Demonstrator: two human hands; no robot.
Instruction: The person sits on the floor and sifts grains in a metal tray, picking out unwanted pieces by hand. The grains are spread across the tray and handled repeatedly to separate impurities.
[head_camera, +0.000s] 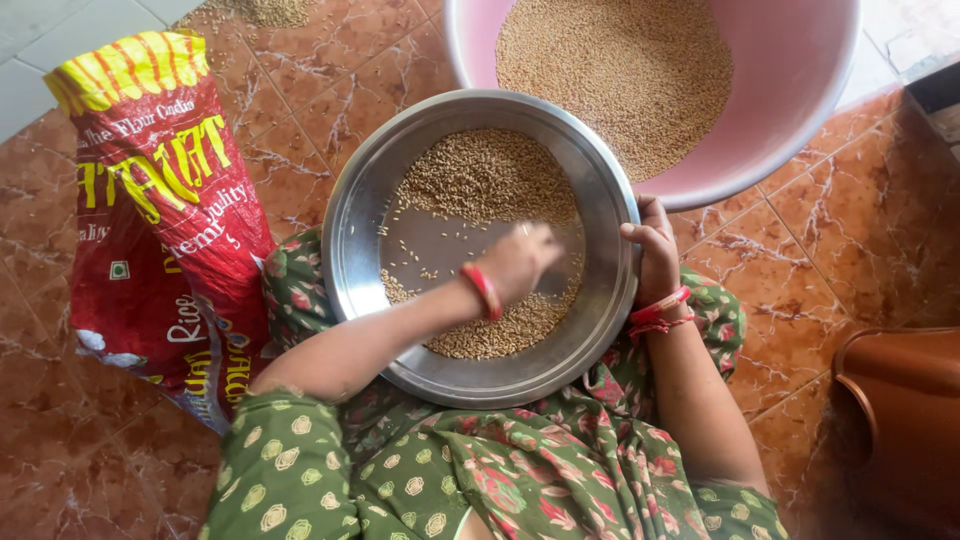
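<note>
A round steel plate (352, 235) rests on my lap and holds wheat grain (485, 175), heaped at the far side and along the near side, with bare metal between. My left hand (520, 260), with a red bangle on the wrist, reaches into the plate's middle; its fingers point down into the grain and are blurred. My right hand (655, 255) grips the plate's right rim, thumb over the edge, red thread and bangle on the wrist.
A pink tub (790, 90) full of wheat stands just beyond the plate. A red and yellow sack (160, 220) lies on the reddish tiled floor at my left. A brown plastic vessel (905, 410) stands at the right edge.
</note>
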